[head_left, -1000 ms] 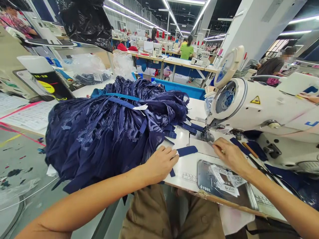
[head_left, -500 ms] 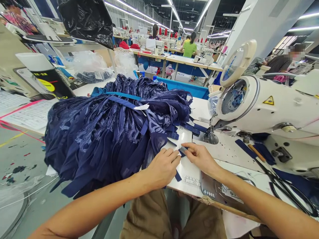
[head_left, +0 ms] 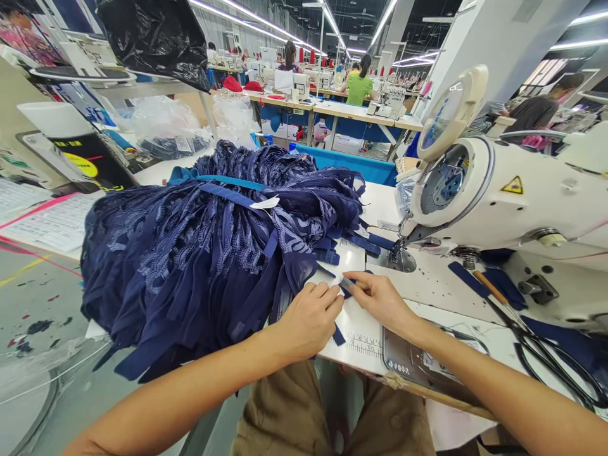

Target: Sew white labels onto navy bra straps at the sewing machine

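Note:
A big heap of navy lace garments [head_left: 209, 247] lies on the white sewing table [head_left: 427, 291]. My left hand [head_left: 308, 316] rests at the heap's front edge, fingers curled on a navy strap [head_left: 338, 334] that pokes out below it. My right hand [head_left: 380, 301] meets it from the right and pinches a small label [head_left: 346, 285] together with the strap's end between thumb and fingers. The white sewing machine [head_left: 498, 196] stands to the right, its needle and presser foot [head_left: 398, 253] a little beyond my right hand.
A metal tray [head_left: 413, 364] of labels sits at the table's front edge under my right forearm. Black scissors [head_left: 546, 354] and navy strap pieces [head_left: 463, 278] lie under the machine arm. Other people work at tables in the back.
My right hand came left from the area by the presser foot to my left hand and now pinches the label at the strap end. My left hand has barely moved.

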`<action>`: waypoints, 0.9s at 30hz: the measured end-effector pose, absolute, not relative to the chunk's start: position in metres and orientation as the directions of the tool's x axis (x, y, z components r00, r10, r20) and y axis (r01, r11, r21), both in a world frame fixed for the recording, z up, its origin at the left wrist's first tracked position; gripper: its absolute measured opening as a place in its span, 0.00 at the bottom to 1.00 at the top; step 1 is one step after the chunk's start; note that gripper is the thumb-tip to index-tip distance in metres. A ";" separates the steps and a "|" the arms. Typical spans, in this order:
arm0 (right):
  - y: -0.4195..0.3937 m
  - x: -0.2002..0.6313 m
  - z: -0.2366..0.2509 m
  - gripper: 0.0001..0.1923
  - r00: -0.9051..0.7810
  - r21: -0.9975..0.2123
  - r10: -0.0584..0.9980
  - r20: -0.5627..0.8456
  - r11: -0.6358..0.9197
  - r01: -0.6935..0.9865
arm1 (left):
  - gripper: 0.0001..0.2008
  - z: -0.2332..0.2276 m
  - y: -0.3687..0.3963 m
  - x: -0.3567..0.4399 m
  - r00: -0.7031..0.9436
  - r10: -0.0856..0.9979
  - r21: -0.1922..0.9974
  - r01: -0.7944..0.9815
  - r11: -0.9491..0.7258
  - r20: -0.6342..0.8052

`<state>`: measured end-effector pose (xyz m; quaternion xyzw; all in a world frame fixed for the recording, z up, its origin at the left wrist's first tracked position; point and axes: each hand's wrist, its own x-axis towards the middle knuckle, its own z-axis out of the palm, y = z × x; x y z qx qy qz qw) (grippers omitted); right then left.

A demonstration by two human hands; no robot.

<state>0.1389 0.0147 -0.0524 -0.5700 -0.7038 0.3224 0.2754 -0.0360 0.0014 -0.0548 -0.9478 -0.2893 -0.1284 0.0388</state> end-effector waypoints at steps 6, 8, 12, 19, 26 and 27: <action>0.015 0.138 -0.052 0.19 -0.206 -0.736 0.978 0.043 0.170 0.655 | 0.16 -0.056 0.001 -0.036 0.804 0.530 -0.020 0.555 -0.832 0.271; 0.016 0.139 -0.050 0.19 -0.211 -0.738 0.977 0.034 0.167 0.654 | 0.16 -0.056 0.001 -0.036 0.805 0.529 -0.025 0.555 -0.832 0.269; 0.021 0.141 -0.046 0.19 -0.243 -0.761 0.970 -0.012 0.148 0.631 | 0.16 -0.057 0.002 -0.036 0.807 0.526 -0.042 0.556 -0.830 0.269; 0.024 0.144 -0.039 0.20 -0.209 -0.838 0.970 -0.122 0.012 0.545 | 0.16 -0.057 0.000 -0.037 0.805 0.520 -0.051 0.555 -0.830 0.286; 0.015 0.142 -0.047 0.19 -0.217 -0.803 0.976 -0.013 0.119 0.584 | 0.16 -0.059 0.000 -0.037 0.806 0.522 -0.053 0.556 -0.830 0.278; 0.014 0.142 -0.048 0.19 -0.222 -0.792 0.975 -0.003 0.133 0.595 | 0.16 -0.059 0.000 -0.037 0.806 0.522 -0.053 0.556 -0.830 0.280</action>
